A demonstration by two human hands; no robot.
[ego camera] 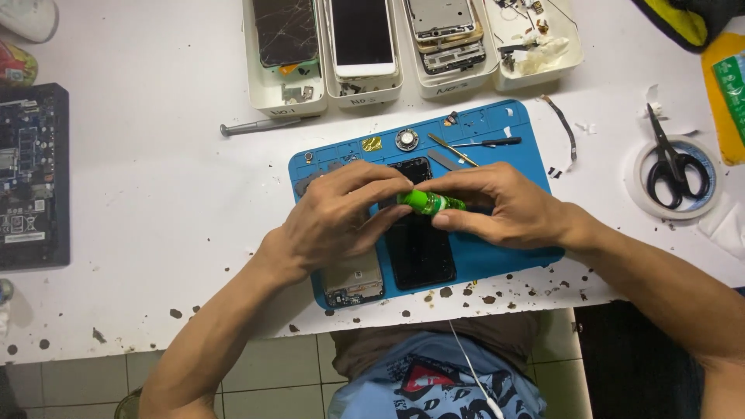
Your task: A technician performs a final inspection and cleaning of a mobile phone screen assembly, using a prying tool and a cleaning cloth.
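Both my hands meet over a blue work mat (512,155) on a white table. My left hand (337,213) pinches one end of a small green tube (429,202), and my right hand (504,206) grips its other end. Under the tube lies a black phone (419,248) with its screen facing up. A phone part with an exposed circuit board (355,283) rests on the mat below my left hand. Tweezers (454,149), a thin black tool (485,142) and a small round part (406,139) lie along the mat's far edge.
Several white trays (283,105) at the back hold phones and parts. A screwdriver (260,126) lies left of the mat. Scissors (671,159) rest on a tape roll (638,186) at right. A dark circuit board (31,174) sits at far left. Dark specks dot the table's front edge.
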